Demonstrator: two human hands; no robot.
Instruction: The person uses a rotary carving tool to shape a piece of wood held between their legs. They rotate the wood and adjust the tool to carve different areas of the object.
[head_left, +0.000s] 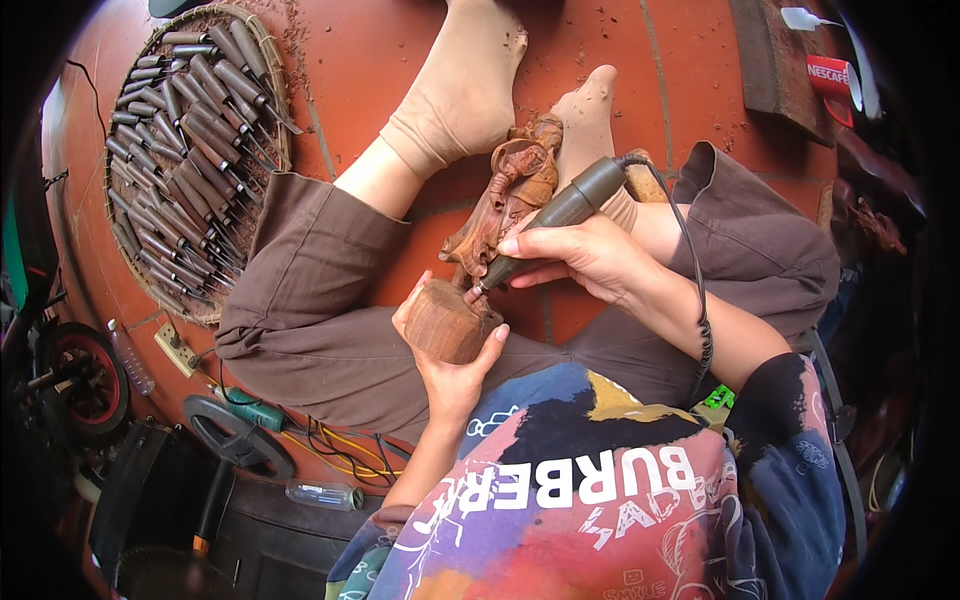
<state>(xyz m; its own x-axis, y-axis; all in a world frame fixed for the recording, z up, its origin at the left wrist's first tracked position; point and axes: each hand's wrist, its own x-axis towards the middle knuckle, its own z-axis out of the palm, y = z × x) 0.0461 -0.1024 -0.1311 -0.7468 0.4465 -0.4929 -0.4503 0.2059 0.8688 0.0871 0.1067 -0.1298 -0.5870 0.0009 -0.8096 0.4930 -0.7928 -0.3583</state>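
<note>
A reddish-brown wood carving [505,200] lies between my feet, its figure end propped against them and its plain block base [450,322] toward me. My left hand [445,375] is wrapped round this base from below, thumb on the right side. In my right hand [590,255] is a dark green rotary tool [575,195], held like a pen. Its tip meets the wood, or comes very close to it, just above the block. A black cord [690,240] runs from the tool's back end past my right forearm.
On the left, a round woven basket [283,100] holds many wood-handled chisels [205,150]. A power socket [175,348], a green power tool [250,410] and a plastic bottle [325,494] lie lower left. At upper right are a wooden plank [775,75] and a red mug [832,80]. Wood chips dot the tiles.
</note>
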